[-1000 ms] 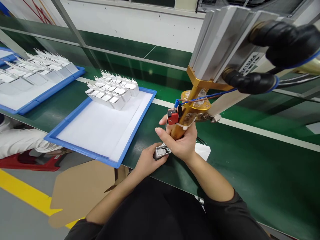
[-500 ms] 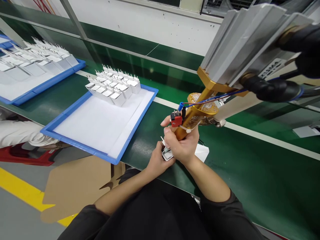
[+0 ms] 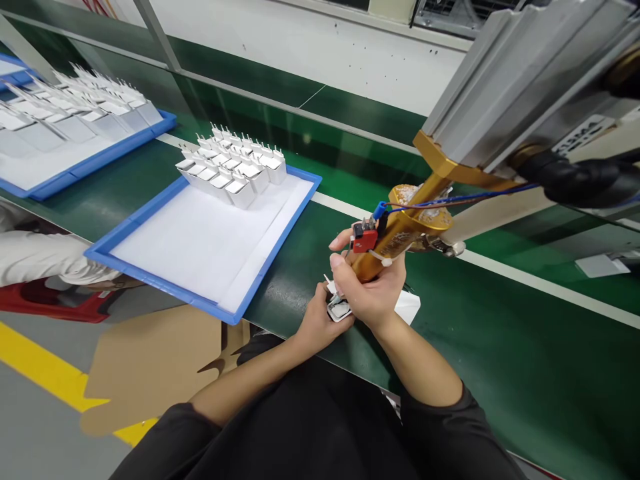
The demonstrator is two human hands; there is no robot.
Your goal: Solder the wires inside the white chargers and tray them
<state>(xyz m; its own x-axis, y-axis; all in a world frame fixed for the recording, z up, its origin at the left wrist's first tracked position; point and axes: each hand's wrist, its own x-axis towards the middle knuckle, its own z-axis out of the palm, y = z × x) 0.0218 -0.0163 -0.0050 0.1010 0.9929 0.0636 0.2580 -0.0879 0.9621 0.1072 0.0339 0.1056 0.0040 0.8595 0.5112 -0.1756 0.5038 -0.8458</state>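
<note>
My right hand [image 3: 377, 293] is wrapped round the gold barrel of a dispensing gun [image 3: 400, 235], with the thumb near a small red-and-black switch [image 3: 365, 239]. The gun tilts down to the left, and its tip reaches a small white power adapter case [image 3: 341, 311]. My left hand [image 3: 319, 323] grips that case low over the bench edge, its open side facing up and pale material inside. Part of the tip and the case is hidden by my right hand. Behind my right wrist lies another white case [image 3: 408, 306] on the green bench.
A blue-rimmed tray [image 3: 273, 263] with a white liner holds rows of white cases [image 3: 240, 193] at its far end. Another full tray [image 3: 100, 157] stands farther left, near a person's white sleeve [image 3: 47, 260]. Hoses and a silver cylinder [image 3: 520, 87] rise at the upper right.
The gun's upper part has shifted slightly right, and the view has moved a little. More pale material shows inside the case. Both hands keep their holds.
</note>
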